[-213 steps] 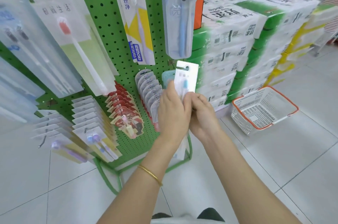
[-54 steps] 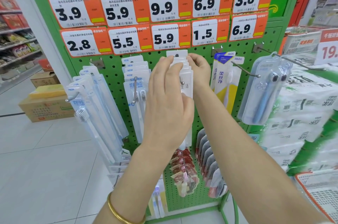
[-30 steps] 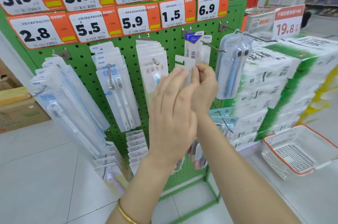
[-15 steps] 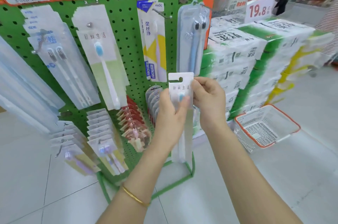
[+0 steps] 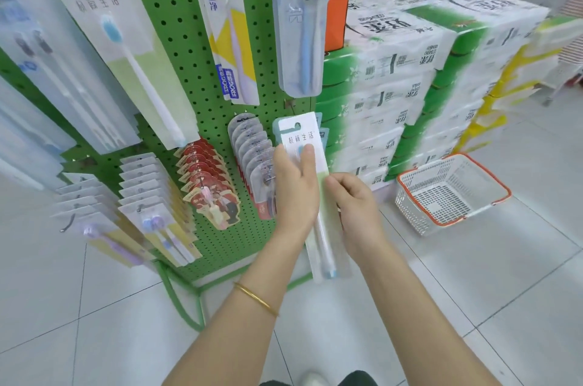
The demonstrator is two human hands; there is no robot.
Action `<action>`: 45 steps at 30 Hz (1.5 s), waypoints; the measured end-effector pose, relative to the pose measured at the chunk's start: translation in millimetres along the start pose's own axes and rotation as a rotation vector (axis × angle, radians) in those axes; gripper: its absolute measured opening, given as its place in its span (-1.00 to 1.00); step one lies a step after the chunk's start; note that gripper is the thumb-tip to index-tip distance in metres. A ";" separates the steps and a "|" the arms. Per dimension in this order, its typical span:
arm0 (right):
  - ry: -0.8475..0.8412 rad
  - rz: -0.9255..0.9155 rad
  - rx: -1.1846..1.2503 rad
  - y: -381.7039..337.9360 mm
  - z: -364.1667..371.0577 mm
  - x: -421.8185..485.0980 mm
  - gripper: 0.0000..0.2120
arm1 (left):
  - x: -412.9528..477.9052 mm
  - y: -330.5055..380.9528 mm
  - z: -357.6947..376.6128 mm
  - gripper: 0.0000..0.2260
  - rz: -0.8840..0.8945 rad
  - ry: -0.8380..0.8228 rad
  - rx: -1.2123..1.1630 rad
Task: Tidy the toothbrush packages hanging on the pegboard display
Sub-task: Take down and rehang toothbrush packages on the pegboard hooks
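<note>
I hold a white toothbrush package [image 5: 303, 133] upright in front of the green pegboard [image 5: 186, 35], low near its right edge. My left hand [image 5: 295, 188] grips the package's upper half from the left, thumb across its front. My right hand [image 5: 356, 209] pinches its right edge at mid-height. The clear lower end with a blue-tipped handle [image 5: 328, 262] hangs below both hands. A matching package [image 5: 126, 48] hangs on the board's upper left peg.
Other toothbrush packs hang around: a yellow-and-white pack [image 5: 230, 35], a clear twin pack [image 5: 299, 29], red cartoon packs [image 5: 208, 184] and grey small packs [image 5: 252, 152]. Stacked tissue bales [image 5: 410, 86] stand to the right. A white-and-orange basket [image 5: 451, 193] sits on the tiled floor.
The view has dropped and closed in on the lower board. The package has sunk with both hands, and my right hand has slid from its top edge down to its middle.
</note>
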State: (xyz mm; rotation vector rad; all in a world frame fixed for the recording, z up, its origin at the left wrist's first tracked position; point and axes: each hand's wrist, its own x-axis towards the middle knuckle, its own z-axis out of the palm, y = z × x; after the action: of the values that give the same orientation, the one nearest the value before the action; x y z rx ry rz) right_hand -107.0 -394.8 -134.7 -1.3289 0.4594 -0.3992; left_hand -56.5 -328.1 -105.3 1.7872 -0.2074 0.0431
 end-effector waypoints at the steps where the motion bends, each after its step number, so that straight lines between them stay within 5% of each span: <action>1: 0.004 0.032 0.081 0.8 0.6 1.3 -0.85 | -5.4 -3.9 2.8 -0.63 0.034 -0.017 0.081; 4: 0.015 0.118 0.272 -2.7 -0.3 9.2 -0.76 | -28.4 -14.0 3.6 -0.41 0.099 -0.112 0.307; 12: 0.131 0.269 0.459 -5.9 -12.1 25.1 -0.78 | -50.2 -25.4 -4.9 -0.36 0.211 -0.450 0.587; 16: 0.166 0.331 0.539 -5.6 -13.6 28.9 -0.84 | -40.0 -21.1 -13.5 -0.33 0.170 -0.586 0.759; 24: 0.137 0.401 0.566 -7.9 -12.8 34.5 -0.88 | -28.0 -22.6 -19.4 0.05 0.056 -0.753 0.786; 29: -0.015 0.385 0.456 -10.3 -19.3 32.7 -0.89 | -15.4 -23.7 -25.7 -0.14 -0.101 -0.875 0.385; 33: 0.115 0.240 0.331 -15.1 -20.4 32.7 -0.81 | -14.4 -28.0 -27.6 -0.46 -0.320 -0.801 0.022; 37: 0.015 0.192 0.173 -21.9 -20.5 32.9 -0.79 | -18.5 -30.5 -20.5 -0.83 -0.442 -0.792 0.034; 45: -0.158 0.240 0.173 -24.8 -29.6 30.3 -0.82 | 7.3 -11.4 -15.7 -0.70 -0.398 -0.638 -0.077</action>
State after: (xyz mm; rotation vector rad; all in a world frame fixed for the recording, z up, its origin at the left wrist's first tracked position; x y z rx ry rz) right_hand -97.6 -440.1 -118.3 -1.1131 0.4361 -0.1297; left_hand -46.1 -311.2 -111.7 1.6882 -0.2970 -0.8142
